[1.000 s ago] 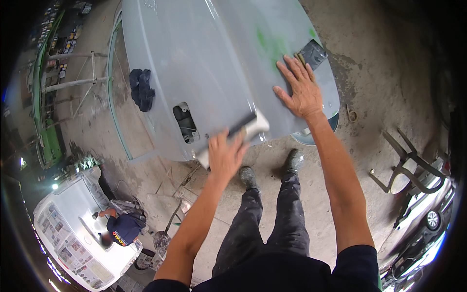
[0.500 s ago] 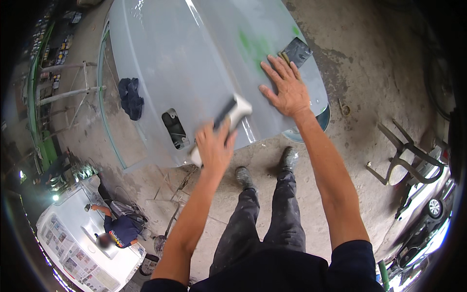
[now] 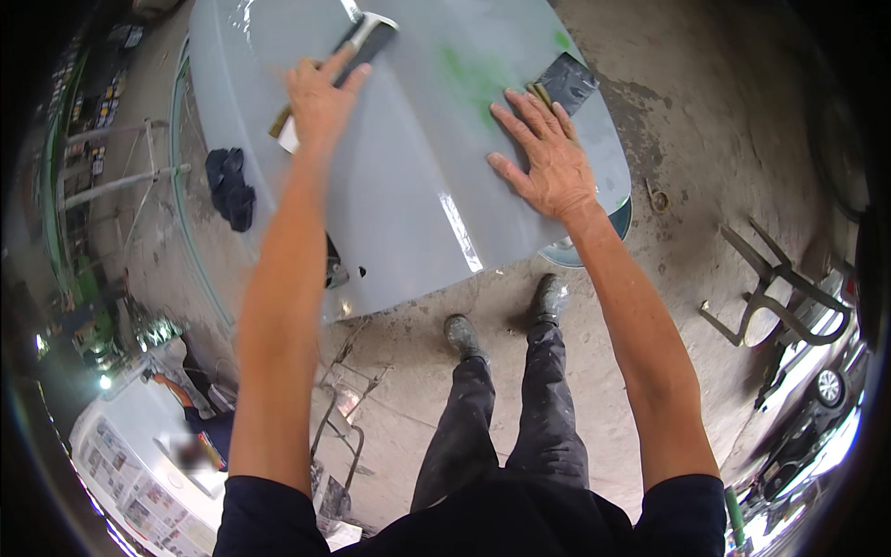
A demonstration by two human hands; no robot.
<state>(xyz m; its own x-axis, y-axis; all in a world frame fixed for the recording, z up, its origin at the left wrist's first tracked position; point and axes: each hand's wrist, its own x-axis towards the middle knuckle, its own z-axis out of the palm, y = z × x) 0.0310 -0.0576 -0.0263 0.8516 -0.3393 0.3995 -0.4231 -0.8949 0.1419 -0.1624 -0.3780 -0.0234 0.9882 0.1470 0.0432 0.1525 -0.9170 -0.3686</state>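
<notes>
- Left hand (image 3: pixel 320 100): fingers wrapped around a long black-and-white sanding block (image 3: pixel 378 40), which lies slantwise on the upper left part of a grey car panel (image 3: pixel 399 223).
- Right hand (image 3: pixel 549 172): spread flat on the same panel, fingertips right by a dark rectangular sheet (image 3: pixel 570 84).
- Green patches (image 3: pixel 469 76) mark the grey surface near those fingers.
- Crumpled dark cloth (image 3: pixel 229 188): at the panel's left edge.
- Round bluish basin (image 3: pixel 621 219): partly beneath the near right corner.
- Lower left: a co-worker (image 3: pixel 213 434) beside a white vehicle body (image 3: pixel 97 422).
</notes>
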